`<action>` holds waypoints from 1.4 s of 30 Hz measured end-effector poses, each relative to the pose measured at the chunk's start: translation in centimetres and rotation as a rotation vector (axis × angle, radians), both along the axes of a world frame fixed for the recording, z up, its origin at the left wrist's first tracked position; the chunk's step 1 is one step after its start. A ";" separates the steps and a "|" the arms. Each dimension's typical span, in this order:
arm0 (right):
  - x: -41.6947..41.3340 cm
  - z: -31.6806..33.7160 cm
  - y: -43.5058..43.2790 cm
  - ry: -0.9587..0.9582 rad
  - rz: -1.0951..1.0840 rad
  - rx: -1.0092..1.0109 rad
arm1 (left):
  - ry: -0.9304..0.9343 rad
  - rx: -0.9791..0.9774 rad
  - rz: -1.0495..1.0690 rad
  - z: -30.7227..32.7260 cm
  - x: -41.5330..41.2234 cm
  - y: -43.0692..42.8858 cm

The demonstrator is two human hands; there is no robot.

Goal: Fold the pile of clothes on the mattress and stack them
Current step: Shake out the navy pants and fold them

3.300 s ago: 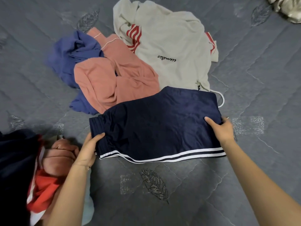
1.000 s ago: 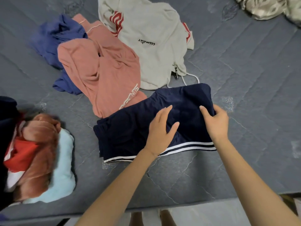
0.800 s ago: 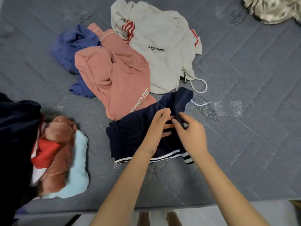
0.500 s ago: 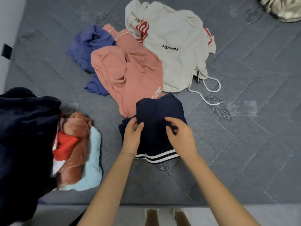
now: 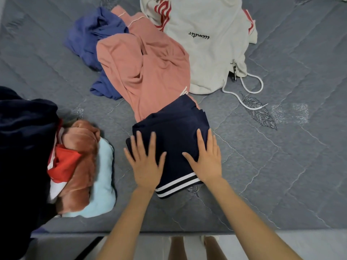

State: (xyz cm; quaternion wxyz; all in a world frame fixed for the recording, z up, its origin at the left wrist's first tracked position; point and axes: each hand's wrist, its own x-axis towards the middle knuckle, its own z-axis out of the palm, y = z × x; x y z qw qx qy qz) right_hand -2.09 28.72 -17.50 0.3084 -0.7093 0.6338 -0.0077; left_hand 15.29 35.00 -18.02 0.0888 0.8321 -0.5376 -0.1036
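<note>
Left hand (image 5: 145, 164) and right hand (image 5: 205, 162) now lie flat, fingers spread, on the folded navy shorts (image 5: 176, 126) near the mattress (image 5: 281, 166) edge, no longer pinching; I see the cream hoodie (image 5: 206, 53) cut off above.

Single head-worn wide-angle view, from the mattress (image 5: 281, 175) edge, looking steeply down, close above it

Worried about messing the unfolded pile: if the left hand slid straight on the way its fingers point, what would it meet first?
Past the navy shorts it presses, the left hand would likely meet the pink garment first.
</note>
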 end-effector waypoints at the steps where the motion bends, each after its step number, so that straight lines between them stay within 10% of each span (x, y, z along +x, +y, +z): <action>1: 0.2 -0.6 0.1 0.047 0.017 0.007 | -0.049 0.065 -0.051 -1.1 0.0 0.0; 6: 0.2 -1.9 -0.1 0.016 0.010 -0.047 | -0.028 0.157 -0.044 -3.3 0.6 -0.6; 11: -2.0 -0.9 2.2 -0.220 -0.476 -0.009 | 0.171 -0.052 0.051 -0.2 1.1 -4.4; 25: -2.5 2.1 6.0 -0.778 -0.992 0.484 | 0.569 0.709 0.003 3.6 5.3 -6.4; 34: -3.2 3.8 4.8 -1.169 -1.094 0.758 | 1.114 0.447 0.544 5.8 4.4 -2.2; 42: -0.4 2.7 8.5 -0.966 -1.034 0.684 | 1.261 0.424 0.738 5.7 4.8 1.7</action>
